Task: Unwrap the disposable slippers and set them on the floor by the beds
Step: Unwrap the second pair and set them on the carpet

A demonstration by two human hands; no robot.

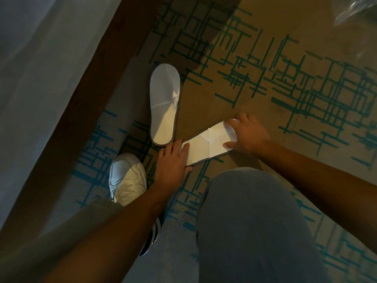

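Crouching low over a tan carpet point(255, 48) crossed with teal lines, the person has both hands on one white slipper point(206, 142) that lies flat and slanted on the floor. The left hand point(173, 158) presses on the slipper's heel end, fingers spread flat across it. The right hand point(247, 133) covers the toe end, thumb on the upper and fingers curled over the far edge; both hands rest on the slipper, one at each end, though whether either truly grips it cannot be told. A second white slipper point(164, 103) lies just beside it, closer to the bed, its heel near the left hand's fingertips and its toe pointing away from the person. A dark wooden bed frame point(85, 82) runs diagonally along the left, with pale bedding point(40, 48) above it. The person's white sneaker point(127, 177) stands on the carpet near the left wrist, and a knee in grey trousers point(251, 221) fills the lower middle. Crumpled clear plastic point(357, 11) shows blurred in the top right corner.
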